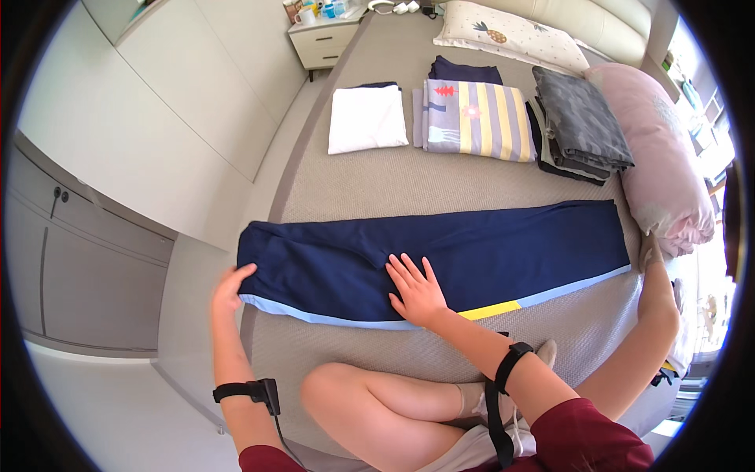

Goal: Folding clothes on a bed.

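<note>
A pair of navy trousers (507, 248), folded lengthwise, lies across the bed in front of me. Light blue trim with a yellow section runs along the edge nearest me. At the waistband end on the left, my left hand (229, 288) grips the cloth, thumb on top and fingers hidden behind the edge. My right hand (417, 292) rests flat near the middle of the trousers, fingers spread, palm down on the fabric. Some soft creases show between the two hands.
Beyond the trousers lie a folded white garment (367, 121), a striped folded cloth (478, 121) and a stack of dark clothes (581, 121). A pink rolled quilt (660, 147) borders the right side. A patterned pillow (513, 35) and a nightstand (321, 44) are farther back. My bent leg (377, 401) is close by.
</note>
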Action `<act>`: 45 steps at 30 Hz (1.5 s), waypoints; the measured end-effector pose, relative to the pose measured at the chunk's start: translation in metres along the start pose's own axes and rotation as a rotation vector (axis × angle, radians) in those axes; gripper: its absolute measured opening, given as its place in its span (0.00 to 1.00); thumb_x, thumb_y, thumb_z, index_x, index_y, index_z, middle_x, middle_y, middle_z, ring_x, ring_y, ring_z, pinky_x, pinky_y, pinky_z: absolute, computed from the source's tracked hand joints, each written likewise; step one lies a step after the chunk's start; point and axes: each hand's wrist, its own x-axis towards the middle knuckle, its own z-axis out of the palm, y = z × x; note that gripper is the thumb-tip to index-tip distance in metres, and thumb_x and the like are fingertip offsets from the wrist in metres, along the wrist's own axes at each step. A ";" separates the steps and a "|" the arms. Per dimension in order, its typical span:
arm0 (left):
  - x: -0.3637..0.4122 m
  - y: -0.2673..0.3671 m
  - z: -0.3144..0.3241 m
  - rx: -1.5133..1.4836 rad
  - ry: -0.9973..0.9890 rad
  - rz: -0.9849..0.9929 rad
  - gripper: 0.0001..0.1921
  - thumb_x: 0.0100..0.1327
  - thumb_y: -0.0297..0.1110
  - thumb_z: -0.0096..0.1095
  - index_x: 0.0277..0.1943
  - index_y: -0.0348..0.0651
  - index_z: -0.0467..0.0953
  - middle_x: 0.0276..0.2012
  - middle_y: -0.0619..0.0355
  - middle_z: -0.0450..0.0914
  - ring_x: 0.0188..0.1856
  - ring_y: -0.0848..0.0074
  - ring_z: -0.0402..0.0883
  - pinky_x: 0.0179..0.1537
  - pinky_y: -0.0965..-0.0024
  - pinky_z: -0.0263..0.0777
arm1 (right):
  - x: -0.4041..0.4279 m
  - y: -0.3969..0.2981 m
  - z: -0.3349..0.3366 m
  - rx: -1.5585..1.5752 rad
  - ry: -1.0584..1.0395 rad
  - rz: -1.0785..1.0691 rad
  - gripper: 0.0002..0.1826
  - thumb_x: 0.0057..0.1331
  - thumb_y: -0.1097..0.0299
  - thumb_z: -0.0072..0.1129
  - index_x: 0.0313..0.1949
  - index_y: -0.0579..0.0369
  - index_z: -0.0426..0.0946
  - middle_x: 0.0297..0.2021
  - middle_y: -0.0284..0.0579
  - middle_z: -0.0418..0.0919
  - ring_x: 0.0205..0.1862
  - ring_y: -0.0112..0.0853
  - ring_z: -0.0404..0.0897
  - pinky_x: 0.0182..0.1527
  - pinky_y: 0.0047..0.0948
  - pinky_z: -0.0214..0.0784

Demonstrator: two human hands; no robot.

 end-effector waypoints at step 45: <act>-0.172 -0.085 0.378 1.152 -0.586 1.271 0.12 0.49 0.24 0.62 0.39 0.37 0.74 0.42 0.46 0.73 0.44 0.57 0.75 0.42 0.60 0.73 | -0.023 0.139 -0.086 1.447 -0.045 0.903 0.49 0.55 0.51 0.67 0.68 0.47 0.45 0.54 0.52 0.67 0.54 0.35 0.68 0.55 0.38 0.61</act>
